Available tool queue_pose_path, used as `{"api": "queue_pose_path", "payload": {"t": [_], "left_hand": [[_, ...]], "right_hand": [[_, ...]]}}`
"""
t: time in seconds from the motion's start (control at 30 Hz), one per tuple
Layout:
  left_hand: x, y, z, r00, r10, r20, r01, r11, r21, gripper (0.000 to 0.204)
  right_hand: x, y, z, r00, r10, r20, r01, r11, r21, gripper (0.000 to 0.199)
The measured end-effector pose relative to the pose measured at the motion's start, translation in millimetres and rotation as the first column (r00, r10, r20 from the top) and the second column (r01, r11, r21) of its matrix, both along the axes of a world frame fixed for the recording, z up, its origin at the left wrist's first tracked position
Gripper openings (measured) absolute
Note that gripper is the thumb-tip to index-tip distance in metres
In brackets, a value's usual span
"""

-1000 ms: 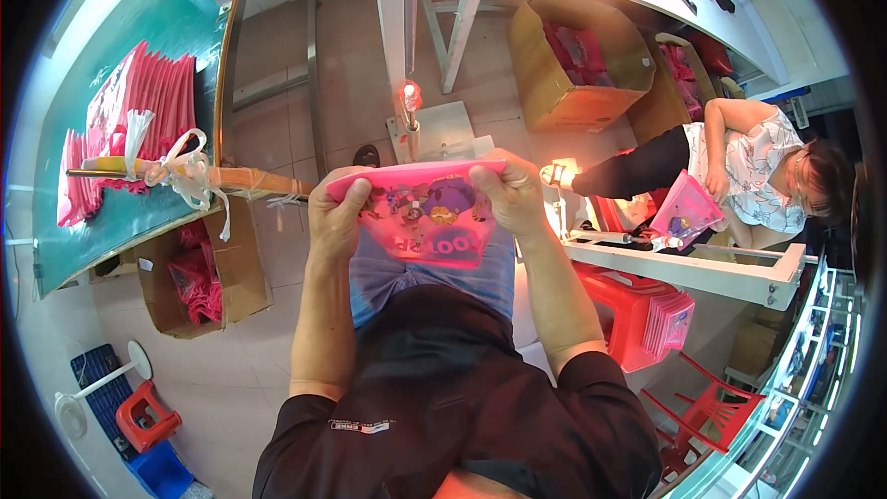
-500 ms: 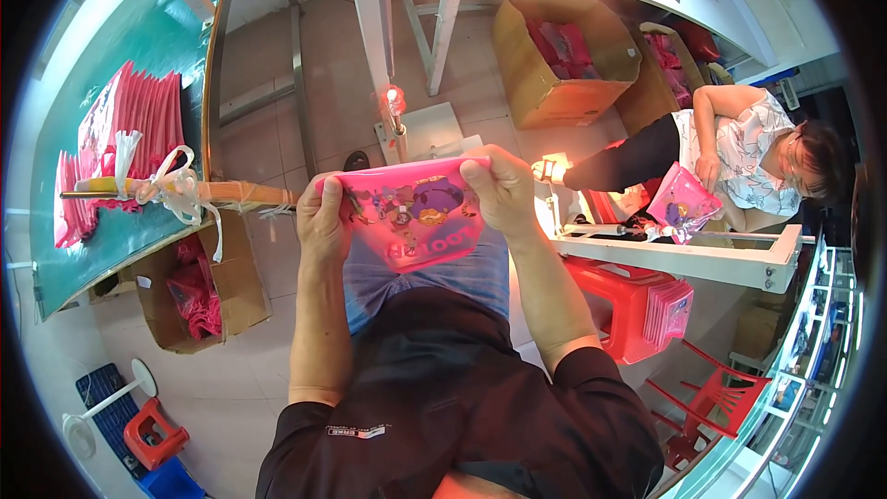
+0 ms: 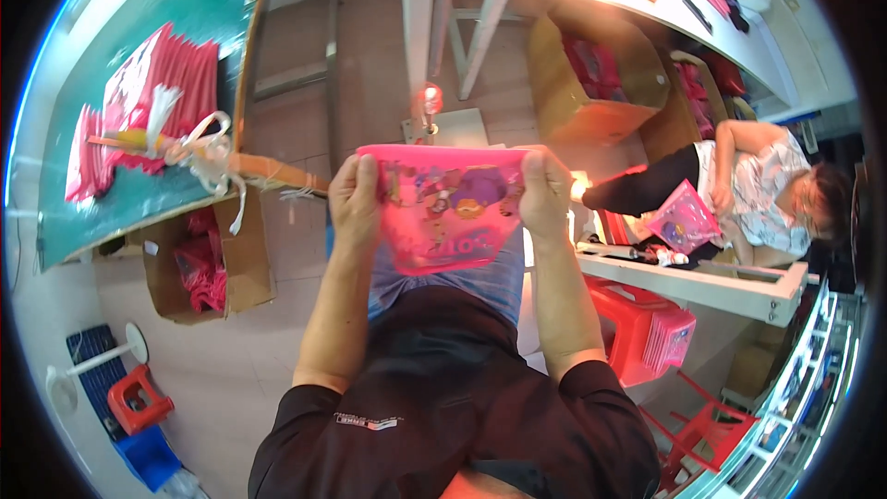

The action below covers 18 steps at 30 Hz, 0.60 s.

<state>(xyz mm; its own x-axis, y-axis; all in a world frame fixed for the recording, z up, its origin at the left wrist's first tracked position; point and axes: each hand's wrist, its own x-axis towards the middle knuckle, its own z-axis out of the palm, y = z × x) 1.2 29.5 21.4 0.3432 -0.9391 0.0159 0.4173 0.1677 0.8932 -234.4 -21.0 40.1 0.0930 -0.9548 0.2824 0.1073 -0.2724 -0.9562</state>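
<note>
A pink see-through plastic pouch with a colourful cartoon print is stretched out over my lap. My left hand pinches its left upper corner, thumb on the near face. At the opposite corner, my right hand grips the same edge, thumb also in front. The fingers behind the pouch are mostly hidden. Its printed side faces up towards me, and its narrower end hangs over my jeans.
On the green table at left stands a row of pink pouches. Cartons hold more pink pieces. A seated co-worker at right handles another pouch. A white frame bar and red stools stand close to my right.
My hands and the pouch have shifted slightly right in the picture, and more of the pouch's face shows. The surroundings have shifted too, as my head moved. Both hands keep their hold.
</note>
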Motion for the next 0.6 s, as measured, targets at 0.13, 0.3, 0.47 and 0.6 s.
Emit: {"api": "queue_pose_path", "payload": {"t": [0.13,0.3,0.47,0.6], "left_hand": [[-7.7,-4.4,2.2,0.998,0.051,0.02,-0.052,0.998,0.037,0.026],[-0.2,-4.3,5.2,0.996,0.012,0.093,-0.011,1.0,-0.013,0.021],[-9.7,-2.8,14.3,0.996,0.011,0.089,-0.007,0.999,-0.048,0.019],[-7.0,-2.4,11.8,0.997,-0.012,0.08,0.015,0.999,-0.034,0.018]], "right_hand": [[3.2,-3.3,-5.4,0.998,-0.055,-0.004,0.055,0.998,-0.03,0.037],[11.8,-1.9,12.5,0.972,-0.167,-0.165,0.145,0.98,-0.135,0.035],[-0.3,-10.3,-13.9,0.995,-0.059,0.081,0.057,0.998,0.029,0.03],[-3.9,-9.8,-21.9,0.996,-0.008,0.093,0.006,1.0,0.028,0.03]]}}
